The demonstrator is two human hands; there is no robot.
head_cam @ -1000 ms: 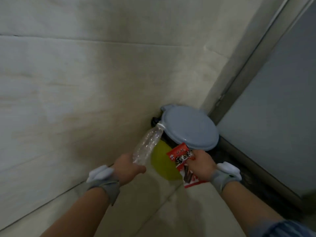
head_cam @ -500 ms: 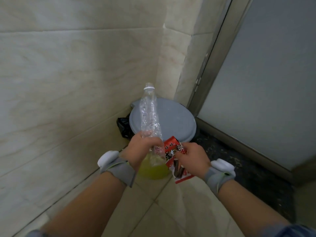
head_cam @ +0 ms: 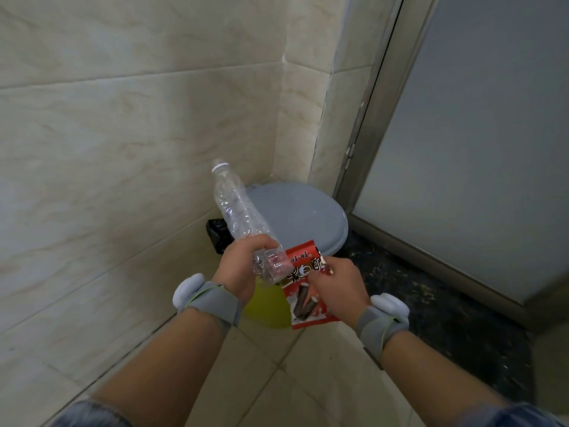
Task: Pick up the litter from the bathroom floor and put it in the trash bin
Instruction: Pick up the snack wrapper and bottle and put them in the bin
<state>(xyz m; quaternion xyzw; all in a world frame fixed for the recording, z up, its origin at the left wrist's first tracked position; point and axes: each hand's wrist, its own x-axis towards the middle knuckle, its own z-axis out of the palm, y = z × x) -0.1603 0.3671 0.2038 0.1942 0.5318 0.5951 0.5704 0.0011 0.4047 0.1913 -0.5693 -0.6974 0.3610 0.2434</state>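
Centrally, the crumpled clear bottle (head_cam: 237, 211) tilts cap-up toward the left, its base gripped in the curled fingers of the left hand (head_cam: 241, 271), above the trash bin (head_cam: 268, 309), whose grey lid (head_cam: 303, 217) is down, at the far corner of the tiled floor (head_cam: 308, 383). Beside it the right hand (head_cam: 338, 286) pinches the top of a red snack wrapper (head_cam: 303, 298), printed with white characters 旺旺 and dark sticks.

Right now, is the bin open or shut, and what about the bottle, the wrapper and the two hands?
trash bin, shut.
plastic bottle, crumpled, capped, neck tilted up, not yet binned.
snack wrapper, not yet binned.
left hand, grips the bottle's lower end.
right hand, holds the wrapper.
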